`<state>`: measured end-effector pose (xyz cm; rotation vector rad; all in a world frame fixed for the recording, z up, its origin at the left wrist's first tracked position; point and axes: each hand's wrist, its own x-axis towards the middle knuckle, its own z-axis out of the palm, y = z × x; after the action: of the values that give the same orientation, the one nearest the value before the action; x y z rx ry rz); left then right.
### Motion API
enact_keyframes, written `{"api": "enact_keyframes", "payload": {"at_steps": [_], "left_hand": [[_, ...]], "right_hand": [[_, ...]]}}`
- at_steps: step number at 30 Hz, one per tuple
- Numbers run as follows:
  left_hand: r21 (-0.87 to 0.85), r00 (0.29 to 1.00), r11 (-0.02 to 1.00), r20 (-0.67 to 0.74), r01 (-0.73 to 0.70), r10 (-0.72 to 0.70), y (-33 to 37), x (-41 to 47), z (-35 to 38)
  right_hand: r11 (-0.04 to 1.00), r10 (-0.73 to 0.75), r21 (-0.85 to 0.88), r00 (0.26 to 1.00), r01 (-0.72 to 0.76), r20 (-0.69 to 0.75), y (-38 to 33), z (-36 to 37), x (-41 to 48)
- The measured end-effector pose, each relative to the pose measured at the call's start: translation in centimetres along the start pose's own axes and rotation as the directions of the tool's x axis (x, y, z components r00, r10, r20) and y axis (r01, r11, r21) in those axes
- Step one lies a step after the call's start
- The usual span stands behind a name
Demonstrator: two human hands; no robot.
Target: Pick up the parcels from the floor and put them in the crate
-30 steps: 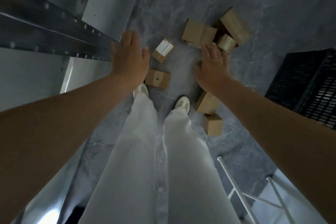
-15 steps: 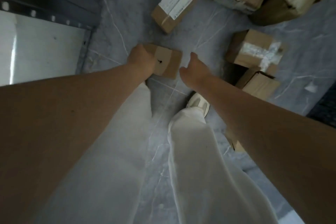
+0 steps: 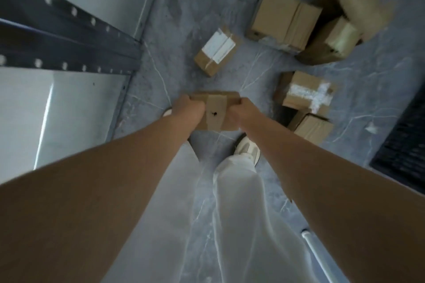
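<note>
- The left hand (image 3: 189,111) gripped the left end of a small brown cardboard parcel (image 3: 215,114), its fingers curled round the edge and out of sight underneath.
- The right hand (image 3: 241,111) gripped the opposite end in the same way, so the box was clamped between both hands.
- That small brown cardboard parcel carried a strip of tan tape across its top with a small dark mark on it. Its near edge overlapped the left leg of the white trousers (image 3: 239,190), so it was up off the grey marbled floor (image 3: 184,7), ahead of the white shoe (image 3: 247,148).
- A brown parcel with a white label (image 3: 216,51) lay on the floor beyond the held box, apart from it.
- A large plain brown carton (image 3: 282,20) lay further back to the right, touching a taped brown box (image 3: 333,41) and a big tan carton (image 3: 361,0) at the top corner.
- A brown parcel crossed with white tape (image 3: 308,92) sat right of the hands, with a plain brown parcel (image 3: 312,127) just beside it, nearer the feet.
- The black slatted plastic crate (image 3: 404,140) showed at the right edge, well apart from the held parcel.
- A dark perforated metal shelf beam (image 3: 57,37) ran along the left.
</note>
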<state>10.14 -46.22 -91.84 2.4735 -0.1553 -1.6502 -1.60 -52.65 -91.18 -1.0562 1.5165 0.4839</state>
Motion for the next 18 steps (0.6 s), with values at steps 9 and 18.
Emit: {"api": "enact_keyframes", "payload": {"at_steps": [9,18], "left_hand": [[-0.117,0.933,0.932,-0.162,-0.343,0.323,15.8,-22.1,-12.9],[-0.181,0.549,0.543,-0.52,-0.82,0.654,28.1,-49.4,-24.8]], "right_hand": [[0.964,-0.267,-0.036,0.962,0.265,-0.054,-14.3,-14.2,-21.3],[0.735,-0.637,-0.07,0.652,0.674,-0.411,-27.1,-27.4,-49.2]]}}
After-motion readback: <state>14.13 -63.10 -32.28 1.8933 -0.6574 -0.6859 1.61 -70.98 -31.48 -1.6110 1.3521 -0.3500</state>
